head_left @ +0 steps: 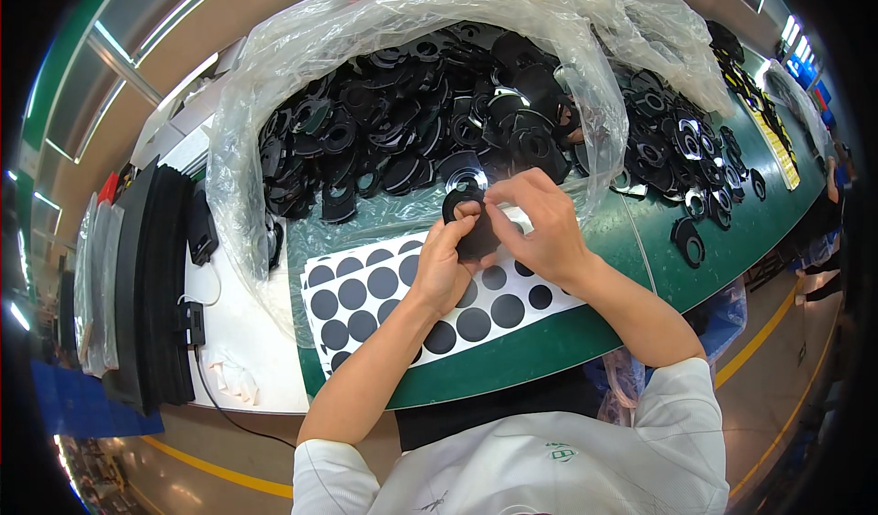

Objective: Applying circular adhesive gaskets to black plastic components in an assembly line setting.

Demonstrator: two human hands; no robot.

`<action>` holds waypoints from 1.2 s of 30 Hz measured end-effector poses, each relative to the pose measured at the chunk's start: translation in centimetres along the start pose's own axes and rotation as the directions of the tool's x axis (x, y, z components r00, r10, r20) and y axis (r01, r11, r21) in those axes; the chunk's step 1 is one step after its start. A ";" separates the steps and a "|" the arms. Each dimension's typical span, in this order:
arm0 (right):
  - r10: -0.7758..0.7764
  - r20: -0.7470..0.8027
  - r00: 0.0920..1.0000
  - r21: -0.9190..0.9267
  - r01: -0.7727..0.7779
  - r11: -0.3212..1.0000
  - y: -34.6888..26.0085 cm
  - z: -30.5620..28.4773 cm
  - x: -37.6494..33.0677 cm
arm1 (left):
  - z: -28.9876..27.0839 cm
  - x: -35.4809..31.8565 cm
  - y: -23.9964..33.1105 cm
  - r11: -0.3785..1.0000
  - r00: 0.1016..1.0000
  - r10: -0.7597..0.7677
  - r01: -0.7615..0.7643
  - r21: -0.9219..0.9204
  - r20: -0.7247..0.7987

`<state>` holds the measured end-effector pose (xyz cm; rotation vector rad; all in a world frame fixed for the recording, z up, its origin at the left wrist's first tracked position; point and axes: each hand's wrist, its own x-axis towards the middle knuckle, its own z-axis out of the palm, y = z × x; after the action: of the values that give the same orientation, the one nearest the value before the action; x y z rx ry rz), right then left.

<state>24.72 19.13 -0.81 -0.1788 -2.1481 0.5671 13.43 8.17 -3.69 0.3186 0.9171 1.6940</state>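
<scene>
My left hand (pixel 443 263) grips a flat black part with a ring-shaped end (pixel 450 206), thumb on its face. Over the part's right edge, my right hand (pixel 540 227) has thumb and fingertips pinched together; whatever is between them is too small to make out. Under both hands lies a white sheet with rows of dark grey round stickers (pixel 381 283). Just beyond, a large heap of similar black ring-ended parts (pixel 393 122) fills an open clear plastic bag (pixel 240 140).
More black parts (pixel 672 131) are spread on the green table (pixel 640 241) to the right. A stack of black sheets (pixel 155 286) stands at the left, next to a white surface (pixel 256 332) with a black device (pixel 201 227) and cable. A yellow strip (pixel 773 140) lies at far right.
</scene>
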 end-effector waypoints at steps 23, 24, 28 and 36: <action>0.287 0.069 0.955 0.070 -0.291 0.954 0.0 -0.3 0.6 | 0.2 -0.2 0.1 0.978 0.979 -0.026 -0.017 0.209 0.202; 0.289 0.068 0.955 0.069 -0.293 0.954 0.0 -0.4 0.6 | 0.3 -0.2 0.1 0.978 0.979 -0.028 -0.016 0.210 0.203; 0.405 0.100 0.909 0.144 -0.416 0.898 0.1 -0.5 0.4 | 0.5 -0.4 0.0 0.957 0.982 -0.028 -0.028 0.288 0.189; 0.495 0.132 0.859 0.318 -0.509 0.799 0.7 -0.1 0.0 | 0.4 -0.3 -0.3 0.957 0.982 -0.021 -0.035 0.289 0.189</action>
<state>24.73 19.75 -1.06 -0.5590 -1.9954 1.2554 13.99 8.08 -3.57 0.6712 1.0220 1.5034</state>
